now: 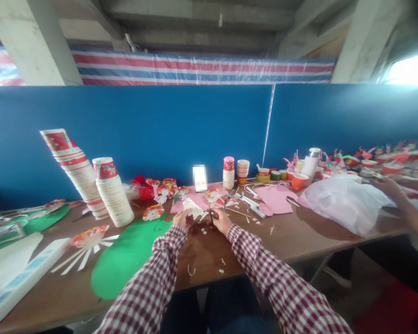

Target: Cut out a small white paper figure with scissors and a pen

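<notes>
- Left hand (181, 219) low over the middle of the counter (299, 236), grip closed on a small white paper piece (194, 207) pinched at its near edge.
- Right hand (223, 221) just beside it, grip closed around what looks like a pair of dark scissors (211, 216), blades pointing up and away toward the paper; too small to tell how far apart the blades stand.
- Probably mid-cut, judging by the white scraps (204, 230) scattered on the counter under and near both hands.
- Best to steer with the left hand: turn the paper into the blades rather than twisting the right wrist.
- Pinch close to the cut line so the thin sheet does not flop, yet with fingertips clear of the blades.
- Cut with short bites from deep in the blades for clean curves and no torn edge.
- Work low over the bare wood between the green sheet (125, 264) and the pink paper (277, 198), so offcuts fall there and not among the finished cut-outs behind.
- Mind the elbows: leaning stacks of paper cups (80, 174) to the left, another person's hand (390, 185) on a white plastic bag (344, 202) well to the right.
</notes>
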`<state>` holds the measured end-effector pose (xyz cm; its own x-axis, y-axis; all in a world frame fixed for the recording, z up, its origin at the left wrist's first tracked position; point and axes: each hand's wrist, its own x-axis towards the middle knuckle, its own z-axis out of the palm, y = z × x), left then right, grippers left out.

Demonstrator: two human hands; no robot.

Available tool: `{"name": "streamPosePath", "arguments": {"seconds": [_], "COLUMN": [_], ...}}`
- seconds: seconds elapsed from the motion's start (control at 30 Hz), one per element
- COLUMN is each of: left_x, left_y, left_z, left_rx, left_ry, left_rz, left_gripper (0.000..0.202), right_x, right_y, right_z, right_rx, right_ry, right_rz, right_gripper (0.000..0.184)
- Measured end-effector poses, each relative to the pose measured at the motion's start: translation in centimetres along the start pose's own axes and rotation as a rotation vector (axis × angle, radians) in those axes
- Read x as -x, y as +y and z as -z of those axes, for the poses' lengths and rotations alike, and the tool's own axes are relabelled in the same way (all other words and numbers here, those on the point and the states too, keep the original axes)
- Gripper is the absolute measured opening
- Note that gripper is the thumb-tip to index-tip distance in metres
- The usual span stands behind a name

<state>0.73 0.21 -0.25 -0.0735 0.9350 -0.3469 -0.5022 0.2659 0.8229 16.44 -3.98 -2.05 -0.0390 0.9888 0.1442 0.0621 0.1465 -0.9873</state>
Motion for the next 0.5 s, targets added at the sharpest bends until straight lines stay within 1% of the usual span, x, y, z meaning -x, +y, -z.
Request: {"name": "streamPosePath", "arguments": {"seconds": [0.17,0.2,0.27,0.3,0.37,0.5], "left_x": [-0.5,-0.6,-0.9,-1.1,-1.6,-2.7], "left_y": [-0.3,-0.3,-0.2,-0.1,0.3,1.2], "left_z": [-1.0,-1.2,-1.7,-1.9,-2.4,-2.9], "left_rx": [0.042,0.051,0.085,0.106,0.146,0.213], "left_ry": [-0.025,-0.033,-0.049,-0.059,-0.070,-0.075], "left_rz": [-0.016,-0.015,-0.021,-0.027,-0.036,-0.039], "left_gripper": [0.031,0.025,0.005,0.005,0.012,0.015], "right_x": [-0.7,-0.9,-1.6,-2.0,-3.0,-4.6], "right_y": [0.2,0.1,0.0,-0.2,-0.3,-0.2], "right_z": [0.1,0.1,0.3,0.4,0.7,1.2], "right_rx": [-0.092,-0.105,-0.126,-0.133,-0.142,-0.139], "right_ry": [-0.028,-0.032,-0.036,-0.035,-0.029,-0.024], "right_rz": [-0.024,-0.023,-0.015,-0.011,-0.006,-0.006], "right_gripper": [0.041,0.042,0.043,0.044,0.044,0.044]}}
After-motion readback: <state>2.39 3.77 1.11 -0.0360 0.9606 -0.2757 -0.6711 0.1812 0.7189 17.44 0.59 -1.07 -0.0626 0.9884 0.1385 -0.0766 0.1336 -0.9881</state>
